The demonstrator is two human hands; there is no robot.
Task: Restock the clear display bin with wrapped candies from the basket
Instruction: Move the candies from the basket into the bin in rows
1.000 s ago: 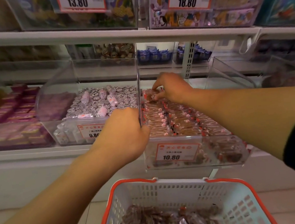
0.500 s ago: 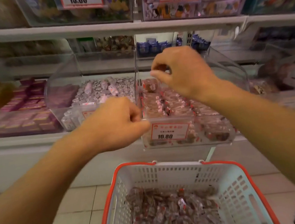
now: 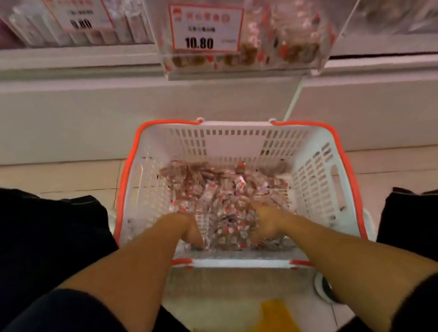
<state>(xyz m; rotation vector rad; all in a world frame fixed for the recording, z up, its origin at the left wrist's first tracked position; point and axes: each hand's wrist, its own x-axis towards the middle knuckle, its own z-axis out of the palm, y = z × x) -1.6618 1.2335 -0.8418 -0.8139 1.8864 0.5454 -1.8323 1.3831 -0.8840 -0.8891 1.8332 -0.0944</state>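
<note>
Clear-wrapped red-and-brown candies (image 3: 224, 192) heaped in the white slotted basket with orange rim (image 3: 321, 180). Left hand (image 3: 188, 229) and right hand (image 3: 267, 222) flank the heap's 6 o'clock edge, equally near; fingers buried, can't tell grip. Clear plastic display bin (image 3: 290, 13) sits at 12 o'clock.

A shop: price tag (image 3: 206, 30) on shelf (image 3: 47, 60) candy bins.

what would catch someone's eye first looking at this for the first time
Both hands, left hand and right hand, plunged into the pile of wrapped candies in the white, red-rimmed basket on the floor. Above it, the clear display bin juts from the shelf with a 10.80 price tag.
</note>
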